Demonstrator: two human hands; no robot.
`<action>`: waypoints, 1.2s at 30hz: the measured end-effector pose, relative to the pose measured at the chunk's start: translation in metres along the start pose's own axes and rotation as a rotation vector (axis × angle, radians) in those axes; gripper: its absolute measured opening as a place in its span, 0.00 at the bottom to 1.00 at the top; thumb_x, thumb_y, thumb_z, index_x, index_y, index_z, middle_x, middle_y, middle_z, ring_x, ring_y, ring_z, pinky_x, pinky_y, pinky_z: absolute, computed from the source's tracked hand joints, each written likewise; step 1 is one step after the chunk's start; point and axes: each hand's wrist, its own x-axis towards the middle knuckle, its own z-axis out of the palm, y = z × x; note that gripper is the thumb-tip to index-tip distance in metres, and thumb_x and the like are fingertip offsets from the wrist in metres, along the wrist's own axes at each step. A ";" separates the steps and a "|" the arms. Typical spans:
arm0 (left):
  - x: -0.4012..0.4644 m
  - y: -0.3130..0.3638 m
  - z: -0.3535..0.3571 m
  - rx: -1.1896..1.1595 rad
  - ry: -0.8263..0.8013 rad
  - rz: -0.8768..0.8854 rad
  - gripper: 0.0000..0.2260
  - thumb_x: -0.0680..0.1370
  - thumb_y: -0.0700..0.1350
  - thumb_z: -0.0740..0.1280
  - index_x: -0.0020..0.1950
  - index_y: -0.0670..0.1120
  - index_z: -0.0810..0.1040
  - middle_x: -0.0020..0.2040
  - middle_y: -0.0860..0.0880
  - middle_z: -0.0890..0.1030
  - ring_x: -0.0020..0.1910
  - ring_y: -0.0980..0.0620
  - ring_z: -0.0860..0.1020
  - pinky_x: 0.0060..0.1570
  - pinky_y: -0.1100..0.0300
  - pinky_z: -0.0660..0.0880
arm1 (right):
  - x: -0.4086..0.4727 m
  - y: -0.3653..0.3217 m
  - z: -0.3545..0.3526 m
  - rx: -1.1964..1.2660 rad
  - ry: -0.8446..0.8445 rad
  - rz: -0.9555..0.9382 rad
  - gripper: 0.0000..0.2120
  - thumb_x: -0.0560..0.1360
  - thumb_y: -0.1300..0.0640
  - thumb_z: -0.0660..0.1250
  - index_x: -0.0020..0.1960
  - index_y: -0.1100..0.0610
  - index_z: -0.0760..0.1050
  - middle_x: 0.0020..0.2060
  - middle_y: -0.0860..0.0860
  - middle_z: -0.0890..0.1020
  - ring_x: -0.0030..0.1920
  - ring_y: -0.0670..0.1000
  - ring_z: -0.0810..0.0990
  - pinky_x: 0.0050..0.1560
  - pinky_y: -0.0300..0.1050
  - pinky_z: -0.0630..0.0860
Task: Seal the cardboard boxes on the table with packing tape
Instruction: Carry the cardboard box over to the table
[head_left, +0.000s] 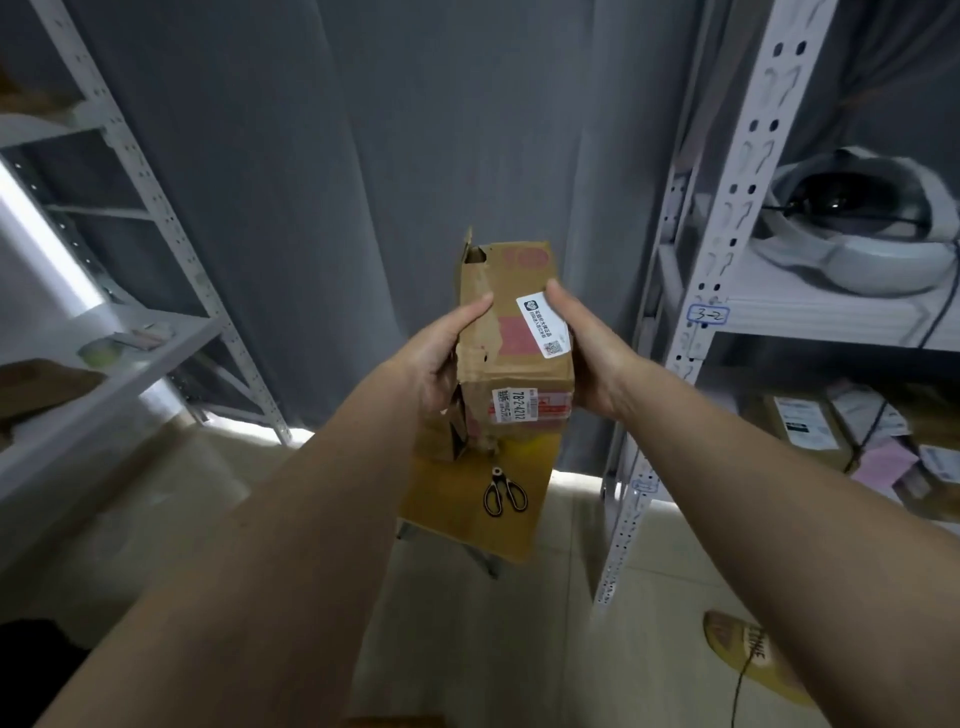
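Item: worn cardboard box (511, 332), gripped between left hand (441, 358) and right hand (582, 353) (flap torn); advise squaring flaps flat before taping.

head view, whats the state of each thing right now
small cardboard box: held up in the air, torn and gaping along its left edge
left hand: grip on the box's left side
right hand: grip on the box's right side
scissors: closed, lying on the large cardboard box
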 end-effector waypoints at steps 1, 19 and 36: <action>0.008 0.003 -0.005 0.009 0.003 -0.004 0.15 0.73 0.58 0.72 0.50 0.47 0.83 0.48 0.46 0.86 0.44 0.48 0.85 0.38 0.57 0.81 | 0.011 -0.002 0.001 0.001 -0.004 0.014 0.30 0.70 0.27 0.61 0.52 0.51 0.81 0.49 0.55 0.86 0.51 0.58 0.85 0.62 0.60 0.73; 0.166 0.070 -0.092 0.031 0.074 -0.007 0.32 0.68 0.64 0.71 0.65 0.46 0.77 0.58 0.43 0.83 0.56 0.41 0.81 0.56 0.46 0.77 | 0.232 -0.048 0.016 -0.006 -0.132 0.057 0.33 0.69 0.31 0.67 0.62 0.55 0.79 0.56 0.58 0.83 0.57 0.60 0.81 0.64 0.59 0.73; 0.259 0.108 -0.195 0.121 -0.084 -0.095 0.34 0.64 0.62 0.78 0.65 0.49 0.77 0.62 0.43 0.80 0.59 0.39 0.79 0.58 0.41 0.76 | 0.322 -0.037 0.060 0.241 0.009 0.047 0.20 0.74 0.39 0.67 0.50 0.56 0.81 0.44 0.57 0.85 0.42 0.56 0.85 0.47 0.51 0.80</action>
